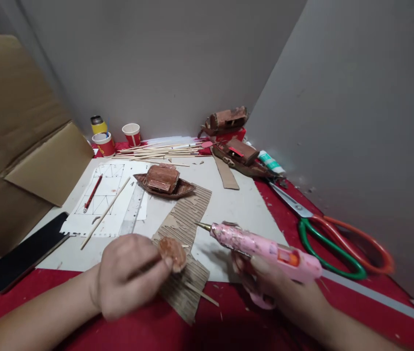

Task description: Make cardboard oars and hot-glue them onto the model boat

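Observation:
Between the thumb and fingers of my left hand (134, 278) is a small, rounded brown piece (172, 252), glossy on its face; its kind is unclear. My right hand (280, 287) grips a pink hot glue gun (261, 246) by its handle, with the metal nozzle pointing left toward the brown piece, a gap apart. Under and beyond both hands lies a strip of corrugated cardboard (188, 214). A small brown model boat (163, 180) with a curved roof rests at the strip's far end.
Big scissors (312, 214) with green and red handles lie at right. Two more model boats (229, 119) stand at the back beside thin wooden sticks (156, 152) and paper cups (131, 134). Left are a phone (31, 251), a drawing with a red pencil (93, 194), and a cardboard box (17, 122).

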`<state>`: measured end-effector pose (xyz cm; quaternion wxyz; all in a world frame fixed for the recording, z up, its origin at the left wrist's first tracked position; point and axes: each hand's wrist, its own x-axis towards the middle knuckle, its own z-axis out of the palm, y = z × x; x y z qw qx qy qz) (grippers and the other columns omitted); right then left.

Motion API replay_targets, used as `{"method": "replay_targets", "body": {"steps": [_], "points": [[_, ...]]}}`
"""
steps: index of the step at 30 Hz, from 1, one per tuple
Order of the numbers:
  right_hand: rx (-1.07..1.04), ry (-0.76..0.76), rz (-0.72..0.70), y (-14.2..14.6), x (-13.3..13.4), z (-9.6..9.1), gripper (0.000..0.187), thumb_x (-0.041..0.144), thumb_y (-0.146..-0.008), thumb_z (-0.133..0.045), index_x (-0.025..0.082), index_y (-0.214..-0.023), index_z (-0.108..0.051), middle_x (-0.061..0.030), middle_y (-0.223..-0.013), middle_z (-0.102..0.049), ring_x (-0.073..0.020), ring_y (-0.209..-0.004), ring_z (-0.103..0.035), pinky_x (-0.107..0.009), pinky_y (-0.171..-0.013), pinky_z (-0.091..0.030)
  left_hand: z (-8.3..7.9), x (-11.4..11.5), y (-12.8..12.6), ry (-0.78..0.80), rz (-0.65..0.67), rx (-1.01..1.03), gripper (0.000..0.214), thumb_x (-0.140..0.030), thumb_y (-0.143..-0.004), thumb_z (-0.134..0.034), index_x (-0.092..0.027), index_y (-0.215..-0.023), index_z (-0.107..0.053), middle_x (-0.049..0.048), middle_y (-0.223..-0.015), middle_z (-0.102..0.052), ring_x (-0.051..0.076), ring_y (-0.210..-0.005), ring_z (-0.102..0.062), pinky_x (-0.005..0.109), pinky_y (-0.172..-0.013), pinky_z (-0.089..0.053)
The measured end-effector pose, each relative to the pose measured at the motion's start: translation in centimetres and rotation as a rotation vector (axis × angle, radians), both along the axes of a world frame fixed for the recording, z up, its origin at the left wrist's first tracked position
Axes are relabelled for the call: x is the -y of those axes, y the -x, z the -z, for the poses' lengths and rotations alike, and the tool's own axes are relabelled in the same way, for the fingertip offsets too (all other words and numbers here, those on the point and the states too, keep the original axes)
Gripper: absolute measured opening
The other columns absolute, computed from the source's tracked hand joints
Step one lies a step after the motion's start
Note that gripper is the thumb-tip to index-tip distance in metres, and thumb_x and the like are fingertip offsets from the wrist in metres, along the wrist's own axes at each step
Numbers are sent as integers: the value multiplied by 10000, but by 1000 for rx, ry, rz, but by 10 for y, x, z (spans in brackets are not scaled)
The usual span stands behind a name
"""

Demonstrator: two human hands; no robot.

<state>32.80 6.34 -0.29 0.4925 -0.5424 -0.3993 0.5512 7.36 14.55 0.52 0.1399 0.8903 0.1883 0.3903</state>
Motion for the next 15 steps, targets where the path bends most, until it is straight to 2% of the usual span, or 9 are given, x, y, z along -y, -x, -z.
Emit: {"method": "replay_targets", "body": {"steps": [2, 7, 11, 15], "points": [[-7, 3, 1, -1, 0, 2, 445, 600, -773, -625, 170, -668, -579, 31, -477, -442, -87, -413, -369, -201, -370, -259, 9, -1, 7, -26, 92, -138, 223, -196, -769, -618, -327, -902, -740, 45, -711, -711, 216, -632, -658, 352, -575, -549], [1, 14, -86, -6, -3, 4, 460, 626, -764, -619, 174, -693, -575, 51, -461, -410, -77, -397, -338, -200, -370, -226, 25, -2, 14, 102, 123, -347, 225, -266, -756, -601, -361, -891, -754, 50, -743, -741, 271, -698, -693, 436, -655, -590], [-35, -6, -182, -7, -4, 3, 454, 624, -774, -609, 178, -712, -547, 61, -492, -391, -66, -411, -311, -183, -363, -234, 28, 0, 18, 84, 119, -356, 299, -209, -740, -623, -370, -958, -750, 46, -780, -753, 277, -731, -702, 445, -692, -589], [-24, 2, -111, -6, -4, 1, 432, 606, -757, -637, 182, -709, -572, 52, -504, -416, -62, -420, -302, -174, -365, -220, 20, 1, 16, -23, 201, -253, 422, -93, -707, -662, -389, -1001, -726, 29, -829, -755, 261, -757, -705, 414, -711, -582]]}}
